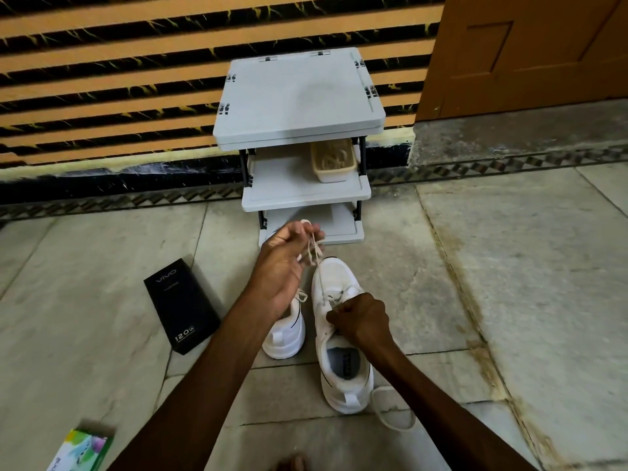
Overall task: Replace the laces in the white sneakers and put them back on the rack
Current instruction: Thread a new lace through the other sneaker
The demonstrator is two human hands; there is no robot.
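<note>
Main risk here imo: the lace [314,250] is pinched in the left hand [284,263], fingers curled round a bunched loop, and pulled up off the sneaker [341,362]. If it's yanked too hard, it could get snagged in a hole, or the shoe could be tipped. The shoe is held down by the right hand [362,319], fingers curled tight on its upper; whether lace is pinched too can't be told. The other sneaker [283,336] is parked just beside, half hidden by the left wrist. The rack [299,96] is set straight ahead, with a basket [334,161] on its middle shelf. A black box [181,311], a green box [81,448] and a pale oval piece [394,407] are left on the floor [475,266]; the way to the rack isn't blocked.
</note>
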